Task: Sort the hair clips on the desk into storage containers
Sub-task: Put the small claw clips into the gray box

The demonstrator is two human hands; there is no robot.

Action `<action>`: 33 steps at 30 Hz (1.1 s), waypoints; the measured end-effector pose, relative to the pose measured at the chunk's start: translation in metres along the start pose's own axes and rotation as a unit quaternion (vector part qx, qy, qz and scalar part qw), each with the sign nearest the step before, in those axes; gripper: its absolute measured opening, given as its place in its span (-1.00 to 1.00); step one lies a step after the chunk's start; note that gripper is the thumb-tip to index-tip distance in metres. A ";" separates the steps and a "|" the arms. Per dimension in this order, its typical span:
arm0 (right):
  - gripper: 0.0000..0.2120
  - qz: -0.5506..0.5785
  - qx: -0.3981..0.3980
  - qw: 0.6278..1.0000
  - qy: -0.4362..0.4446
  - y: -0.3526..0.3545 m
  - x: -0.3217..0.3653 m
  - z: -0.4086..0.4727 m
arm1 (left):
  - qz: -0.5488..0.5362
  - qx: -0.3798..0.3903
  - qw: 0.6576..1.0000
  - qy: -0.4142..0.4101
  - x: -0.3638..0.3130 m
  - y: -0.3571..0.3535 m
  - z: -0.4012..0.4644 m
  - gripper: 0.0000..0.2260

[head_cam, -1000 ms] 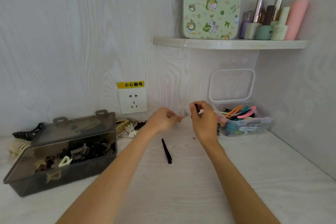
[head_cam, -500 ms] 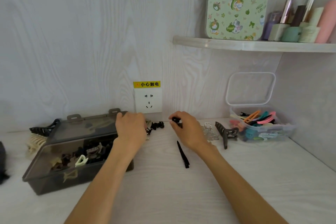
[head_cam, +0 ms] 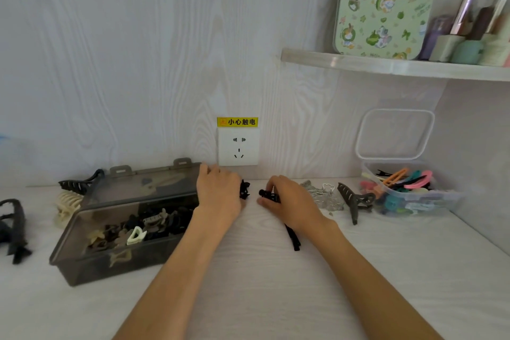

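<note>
My left hand [head_cam: 219, 192] rests on the desk beside the smoky grey box [head_cam: 82, 268], fingers curled over small black clips [head_cam: 244, 189]. Whether it grips them I cannot tell. My right hand [head_cam: 292, 203] is closed on a small black clip [head_cam: 267, 194] near the wall. A long black clip [head_cam: 293, 236] lies partly under my right wrist. Silver clips [head_cam: 321, 196] and a dark grey claw clip [head_cam: 354, 200] lie right of that hand. The grey box holds several brown, black and cream claw clips. A clear box [head_cam: 430, 201] at right holds several coloured clips.
A black claw clip [head_cam: 80, 183] and a cream one [head_cam: 66, 204] lie behind the grey box. Dark cloth items [head_cam: 13, 229] sit at far left. A wall socket [head_cam: 238, 146] is straight ahead. A shelf [head_cam: 386, 66] with bottles overhangs the right side.
My view has turned left. Both hands dropped from holding a small clip in the air to the desk by the socket; the left hand now covers the black clips.
</note>
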State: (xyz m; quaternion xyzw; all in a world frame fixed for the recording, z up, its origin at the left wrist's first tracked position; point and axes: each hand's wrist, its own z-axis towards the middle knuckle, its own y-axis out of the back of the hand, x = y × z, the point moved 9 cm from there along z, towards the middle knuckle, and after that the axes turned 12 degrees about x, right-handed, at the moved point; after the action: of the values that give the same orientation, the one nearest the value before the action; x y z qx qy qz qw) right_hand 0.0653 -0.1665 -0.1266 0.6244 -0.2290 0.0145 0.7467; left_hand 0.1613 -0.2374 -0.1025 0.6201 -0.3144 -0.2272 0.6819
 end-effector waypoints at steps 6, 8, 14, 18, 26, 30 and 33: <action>-0.78 0.053 -0.004 0.999 0.004 0.001 -0.007 -0.009 | 0.058 -0.024 0.997 -0.046 -0.019 -0.003 -0.004 -0.67; -0.80 0.073 -0.004 0.997 0.008 0.002 -0.009 -0.010 | 0.047 -0.028 0.997 -0.047 -0.018 -0.002 -0.004 -0.74; -0.81 0.214 -0.043 0.975 -0.034 0.009 -0.024 -0.011 | -0.084 -0.009 0.993 -0.084 -0.019 0.005 -0.006 -0.75; -0.73 0.290 -0.107 0.950 -0.053 0.020 -0.034 -0.015 | -0.187 -0.012 0.976 -0.112 -0.017 0.016 -0.012 -0.80; -0.78 0.369 -0.109 0.922 0.041 0.047 0.038 -0.025 | -0.364 -0.203 0.907 -0.053 0.086 0.063 -0.085 -0.76; -0.72 0.311 -0.019 0.944 0.105 0.031 0.116 -0.026 | -0.393 -0.164 0.905 -0.012 0.137 0.033 -0.117 -0.80; -0.75 0.247 -0.001 0.955 0.166 0.008 0.160 -0.023 | -0.387 -0.125 0.914 0.004 0.154 0.016 -0.130 -0.80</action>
State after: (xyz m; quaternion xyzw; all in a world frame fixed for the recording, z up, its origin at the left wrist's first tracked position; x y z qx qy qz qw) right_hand 0.2135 -0.1851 -0.0639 0.5367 -0.2487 0.3017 0.7478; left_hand 0.3596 -0.2515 -0.0681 0.6041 -0.0160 -0.5079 0.6139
